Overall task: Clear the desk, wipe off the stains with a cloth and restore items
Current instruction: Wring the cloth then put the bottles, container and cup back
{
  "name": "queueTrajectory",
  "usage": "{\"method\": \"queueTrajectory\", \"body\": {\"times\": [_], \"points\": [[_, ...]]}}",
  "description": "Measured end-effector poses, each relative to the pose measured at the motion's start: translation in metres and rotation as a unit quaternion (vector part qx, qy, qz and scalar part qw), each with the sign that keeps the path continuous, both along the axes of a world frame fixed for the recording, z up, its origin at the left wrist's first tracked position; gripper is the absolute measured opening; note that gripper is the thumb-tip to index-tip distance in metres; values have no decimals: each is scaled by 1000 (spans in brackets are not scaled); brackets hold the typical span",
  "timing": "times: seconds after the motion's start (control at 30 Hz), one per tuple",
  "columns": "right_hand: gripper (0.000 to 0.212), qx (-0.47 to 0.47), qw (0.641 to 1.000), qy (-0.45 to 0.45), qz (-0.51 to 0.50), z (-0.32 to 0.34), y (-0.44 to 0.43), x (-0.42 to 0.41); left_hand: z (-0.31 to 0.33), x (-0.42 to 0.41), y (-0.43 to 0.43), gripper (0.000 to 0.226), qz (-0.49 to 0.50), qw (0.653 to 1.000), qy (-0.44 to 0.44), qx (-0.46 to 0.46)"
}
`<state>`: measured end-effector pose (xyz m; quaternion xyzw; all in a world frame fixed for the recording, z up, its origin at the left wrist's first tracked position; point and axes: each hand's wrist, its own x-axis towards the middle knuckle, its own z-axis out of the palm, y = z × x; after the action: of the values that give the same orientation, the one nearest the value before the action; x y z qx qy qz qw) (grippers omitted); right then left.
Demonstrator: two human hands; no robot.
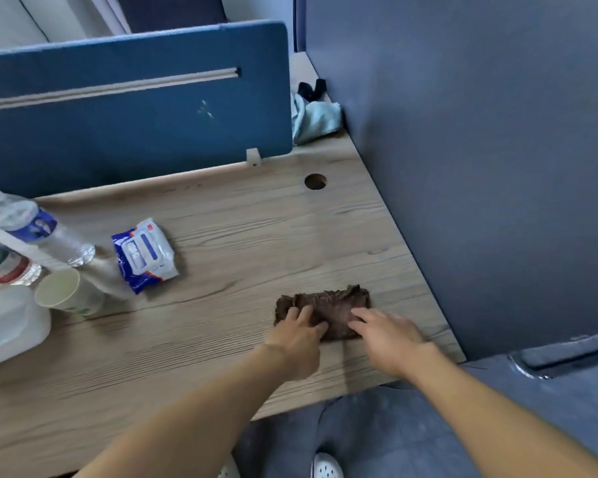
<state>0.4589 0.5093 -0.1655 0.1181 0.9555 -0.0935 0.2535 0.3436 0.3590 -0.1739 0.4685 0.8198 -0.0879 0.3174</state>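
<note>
Head view:
- One brown fuzzy cloth (325,305), folded into a flat block, lying on the light wooden desk (221,339) near its right front corner.
- Two bare hands on that cloth, side by side.
- Left hand (295,334) on the cloth's left end, fingers spread and pressing down on top, not wrapped round it.
- Right hand (387,334) on the cloth's right end, fingers straight and flat, pressing, gripping nothing.
- One blue and white pack of wet wipes (144,258) lying left of the middle, well apart from the cloth.
- One pale paper cup (61,293) just beside the pack; upright or tipped, hard to tell.
- Two clear plastic bottles at the left edge: one with a blue label (42,232), one with a red and green label (1,265).
- One white plastic jug (8,326) at the front left, next to the cup.
- One round hole (315,181) in the desk near the back.
- One blue felt screen (135,108) standing along the back of the desk.
- One crumpled light blue rag (316,120) in the far right corner, with one small black thing (312,89) behind it, too blurry to name.
- One grey wall (480,167) along the right side.
</note>
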Motion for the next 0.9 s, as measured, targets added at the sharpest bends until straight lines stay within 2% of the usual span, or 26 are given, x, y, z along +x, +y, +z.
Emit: {"method": "queueTrajectory", "body": {"times": [0.3,0.43,0.5,0.6,0.7,0.9], "points": [[49,40,997,-30,-53,1,54,85,-2,86,66,62,-62,997,-5,35],[44,58,995,-35,-73,7,55,95,2,103,78,60,-46,997,-14,65],[56,38,996,-4,-80,8,54,96,3,102,77,61,-45,996,2,80],[70,-7,997,-22,-75,5,54,103,1,99,74,66,-70,997,4,46],[63,-9,996,-29,-82,1,54,109,0,101,72,74,-69,997,1,30],[50,3,995,-44,-92,4,52,110,4,113,72,74,-80,996,4,28]]}}
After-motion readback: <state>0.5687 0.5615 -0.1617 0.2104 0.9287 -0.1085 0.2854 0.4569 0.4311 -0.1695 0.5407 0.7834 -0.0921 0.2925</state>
